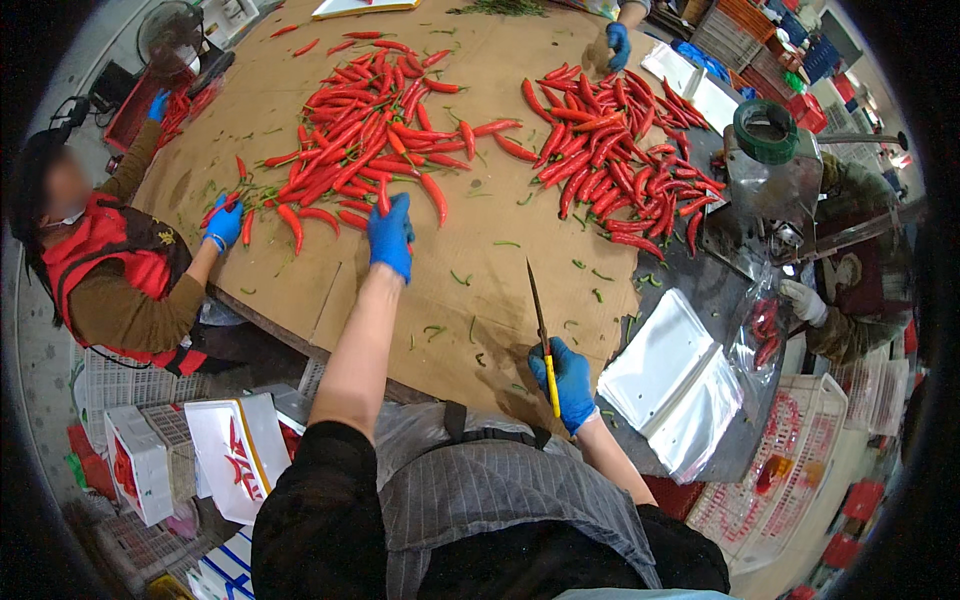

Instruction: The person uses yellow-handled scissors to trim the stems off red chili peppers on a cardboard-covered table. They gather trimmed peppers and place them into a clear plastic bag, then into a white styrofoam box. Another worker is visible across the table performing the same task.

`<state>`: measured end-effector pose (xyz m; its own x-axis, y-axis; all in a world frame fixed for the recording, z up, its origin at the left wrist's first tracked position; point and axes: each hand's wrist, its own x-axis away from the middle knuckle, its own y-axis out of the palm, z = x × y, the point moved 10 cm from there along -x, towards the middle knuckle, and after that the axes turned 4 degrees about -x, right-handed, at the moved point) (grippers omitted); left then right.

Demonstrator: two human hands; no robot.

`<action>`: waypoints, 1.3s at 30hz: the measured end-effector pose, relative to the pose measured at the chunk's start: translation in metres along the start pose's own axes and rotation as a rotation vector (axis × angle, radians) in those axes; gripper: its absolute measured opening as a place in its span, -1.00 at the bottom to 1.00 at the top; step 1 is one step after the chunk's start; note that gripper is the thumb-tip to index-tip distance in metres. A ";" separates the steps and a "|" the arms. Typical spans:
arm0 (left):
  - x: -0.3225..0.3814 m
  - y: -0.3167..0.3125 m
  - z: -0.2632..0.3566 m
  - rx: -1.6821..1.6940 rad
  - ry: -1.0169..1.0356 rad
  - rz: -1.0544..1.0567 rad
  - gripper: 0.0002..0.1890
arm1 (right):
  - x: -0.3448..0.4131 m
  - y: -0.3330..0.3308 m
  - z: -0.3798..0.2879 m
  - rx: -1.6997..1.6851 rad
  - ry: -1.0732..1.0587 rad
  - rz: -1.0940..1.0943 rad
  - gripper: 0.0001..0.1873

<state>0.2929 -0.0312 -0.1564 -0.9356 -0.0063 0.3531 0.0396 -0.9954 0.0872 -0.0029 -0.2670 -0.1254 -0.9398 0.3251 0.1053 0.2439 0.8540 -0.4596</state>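
Observation:
My left hand [391,236], in a blue glove, is closed around a red chili pepper [384,196] at the near edge of the left heap of chili peppers [360,127]. A bit of red also shows at the hand's right side. My right hand [566,382], gloved in blue too, holds scissors [551,379] with a yellow handle; their dark blades point away from me over the cardboard [480,300]. A second heap of red chili peppers [600,150] lies at the right. Cut green stems [460,278] are scattered between the heaps and my hands.
A co-worker in a red vest [135,277] reaches in from the left. Another person's blue-gloved hand [618,46] is at the far side. Clear plastic bags [660,367] lie at the right, near a taping device [772,157] and a gloved hand [804,302]. Crates [780,465] stand below.

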 end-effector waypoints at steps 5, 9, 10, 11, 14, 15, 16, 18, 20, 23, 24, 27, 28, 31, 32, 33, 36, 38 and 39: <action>-0.026 0.038 0.041 -0.855 0.519 0.217 -0.57 | 0.013 0.006 0.011 -0.025 0.093 -0.063 -0.64; -0.015 0.061 0.022 -0.818 0.465 0.099 -0.61 | 0.017 0.002 0.011 -0.116 0.126 -0.045 -0.66; -0.010 0.060 0.013 -0.623 0.367 0.019 -0.63 | 0.018 0.000 0.011 -0.150 0.131 -0.041 -0.66; -0.004 0.060 0.000 -0.465 0.214 -0.062 -0.64 | 0.019 0.001 0.014 -0.211 0.166 -0.054 -0.66; 0.048 0.060 -0.005 0.056 0.075 -0.327 -0.60 | 0.015 -0.008 0.007 -0.080 0.088 -0.019 -0.75; 0.066 0.059 -0.008 0.146 -0.017 -0.416 -0.59 | 0.015 -0.007 0.012 -0.034 0.136 -0.053 -0.85; 0.082 0.055 -0.005 0.147 -0.017 -0.431 -0.61 | 0.008 -0.008 0.001 0.069 0.042 -0.028 -0.78; 0.108 0.049 0.007 0.169 0.004 -0.474 -0.64 | 0.002 -0.010 -0.017 0.147 -0.076 -0.002 -0.71; 0.125 0.043 0.019 0.069 0.041 -0.516 -0.64 | -0.007 -0.007 -0.027 0.214 -0.085 -0.037 -0.58; 0.141 0.033 0.029 -0.102 0.063 -0.505 -0.68 | -0.018 0.002 -0.044 0.265 -0.093 -0.101 -0.49; 0.145 0.031 0.031 -0.160 0.069 -0.506 -0.68 | -0.021 0.004 -0.050 0.288 -0.104 -0.102 -0.46; 0.153 0.030 0.042 -0.231 0.168 -0.512 -0.69 | -0.026 0.006 -0.058 0.341 -0.087 -0.112 -0.45; 0.156 0.032 0.046 -0.241 0.218 -0.528 -0.68 | -0.027 0.006 -0.062 0.329 -0.098 -0.099 -0.45; 0.156 0.027 0.041 -0.272 0.188 -0.520 -0.66 | -0.027 0.004 -0.069 0.340 -0.143 -0.053 -0.46; 0.157 0.026 0.041 -0.308 0.211 -0.536 -0.66 | -0.026 0.002 -0.071 0.375 -0.166 -0.032 -0.48; 0.156 0.023 0.041 -0.346 0.234 -0.539 -0.65 | -0.024 0.001 -0.074 0.397 -0.210 -0.010 -0.49; 0.151 0.006 0.016 -0.359 0.046 -0.603 -0.62 | -0.019 0.002 -0.060 0.472 -0.186 -0.054 -0.51; 0.141 -0.009 0.007 -0.198 -0.047 -0.625 -0.60 | -0.013 0.000 -0.047 0.309 -0.151 -0.066 -0.60; 0.132 -0.017 0.010 -0.051 -0.036 -0.615 -0.60 | -0.010 -0.001 -0.037 0.232 -0.109 -0.069 -0.64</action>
<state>0.1723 -0.0139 -0.1023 -0.7694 0.5726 0.2832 -0.5209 -0.8190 0.2407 0.0152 -0.2556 -0.0934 -0.9756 0.2128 0.0536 0.1287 0.7526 -0.6458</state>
